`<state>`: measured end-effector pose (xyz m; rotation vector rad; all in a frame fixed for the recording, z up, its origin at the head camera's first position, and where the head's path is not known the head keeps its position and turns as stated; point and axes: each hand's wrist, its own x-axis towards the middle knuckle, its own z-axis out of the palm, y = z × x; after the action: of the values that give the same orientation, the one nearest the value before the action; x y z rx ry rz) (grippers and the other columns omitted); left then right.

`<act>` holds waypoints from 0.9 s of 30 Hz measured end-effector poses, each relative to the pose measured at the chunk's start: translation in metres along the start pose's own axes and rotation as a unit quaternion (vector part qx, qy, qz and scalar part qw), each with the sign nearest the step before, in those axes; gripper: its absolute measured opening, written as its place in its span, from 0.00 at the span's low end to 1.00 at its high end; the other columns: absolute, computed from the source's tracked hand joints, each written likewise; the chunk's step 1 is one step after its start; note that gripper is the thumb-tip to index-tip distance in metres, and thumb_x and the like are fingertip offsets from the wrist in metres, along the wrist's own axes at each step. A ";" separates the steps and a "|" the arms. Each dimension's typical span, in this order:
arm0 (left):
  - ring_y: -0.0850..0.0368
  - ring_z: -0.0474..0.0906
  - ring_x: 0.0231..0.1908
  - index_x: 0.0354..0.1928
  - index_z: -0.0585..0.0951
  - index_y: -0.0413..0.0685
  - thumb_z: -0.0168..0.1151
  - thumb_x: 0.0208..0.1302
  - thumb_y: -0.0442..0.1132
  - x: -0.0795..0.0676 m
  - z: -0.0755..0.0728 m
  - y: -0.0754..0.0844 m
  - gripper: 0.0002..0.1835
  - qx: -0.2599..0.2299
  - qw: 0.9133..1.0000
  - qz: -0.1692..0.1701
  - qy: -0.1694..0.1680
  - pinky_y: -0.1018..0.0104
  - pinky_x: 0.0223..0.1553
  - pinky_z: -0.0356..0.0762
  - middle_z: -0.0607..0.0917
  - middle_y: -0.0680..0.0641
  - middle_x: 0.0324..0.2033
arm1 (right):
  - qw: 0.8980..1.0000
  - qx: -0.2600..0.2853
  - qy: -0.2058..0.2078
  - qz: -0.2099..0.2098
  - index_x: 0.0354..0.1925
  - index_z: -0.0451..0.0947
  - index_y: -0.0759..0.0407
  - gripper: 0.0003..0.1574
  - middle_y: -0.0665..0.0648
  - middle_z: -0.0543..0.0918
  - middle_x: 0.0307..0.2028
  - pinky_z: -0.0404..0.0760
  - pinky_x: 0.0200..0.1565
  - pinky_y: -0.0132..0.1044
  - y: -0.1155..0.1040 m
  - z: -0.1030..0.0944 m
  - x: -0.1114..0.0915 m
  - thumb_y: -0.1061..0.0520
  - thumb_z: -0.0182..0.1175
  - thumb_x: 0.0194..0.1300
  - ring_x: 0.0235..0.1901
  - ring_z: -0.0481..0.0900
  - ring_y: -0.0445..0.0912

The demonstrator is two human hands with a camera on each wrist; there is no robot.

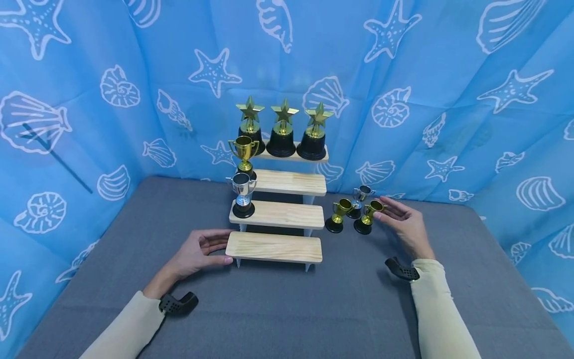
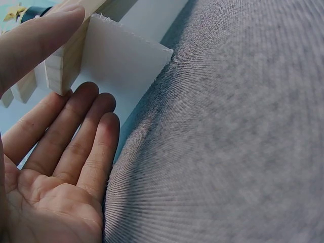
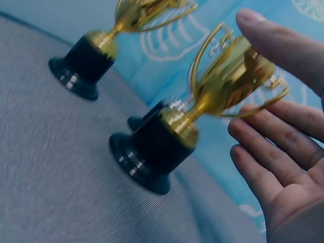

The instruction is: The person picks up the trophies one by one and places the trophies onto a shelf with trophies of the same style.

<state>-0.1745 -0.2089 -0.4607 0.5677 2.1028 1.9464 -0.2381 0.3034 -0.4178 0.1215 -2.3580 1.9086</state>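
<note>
At the left end of the lowest step (image 1: 273,247) of a wooden stepped stand, my left hand (image 1: 204,252) has its thumb by the front corner and its fingers farther back. In the left wrist view, the fairly straight fingers (image 2: 93,131) come up to the board's end beside a white support (image 2: 119,50). My right hand (image 1: 403,224) spreads thumb and fingers around the near-right gold trophy cup (image 1: 367,215), thumb at its rim, fingers by one handle (image 3: 271,104). Beside that cup stand another gold trophy cup (image 1: 340,214) and a silver one (image 1: 360,199), upright on the table.
Three gold star trophies (image 1: 282,129) fill the stand's top step. A gold cup (image 1: 244,152) and a silver cup (image 1: 243,192) stand at the left ends of the two middle steps. Behind the grey table (image 1: 287,309) hangs a blue shell-patterned curtain (image 1: 287,65).
</note>
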 end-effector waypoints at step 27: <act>0.52 0.79 0.59 0.67 0.70 0.27 0.75 0.56 0.28 0.000 0.001 -0.001 0.37 0.019 1.000 -0.003 0.007 0.59 0.63 0.78 0.75 0.28 0.63 | 0.996 -0.074 -0.038 0.038 0.66 0.70 0.73 0.41 0.66 0.81 0.58 0.83 0.48 0.23 0.028 0.010 0.001 0.54 0.73 0.63 0.49 0.80 0.32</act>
<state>-0.1748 -0.2083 -0.4617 0.5559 2.1512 1.9159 -0.2432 0.2993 -0.4464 0.0963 -2.5803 1.7820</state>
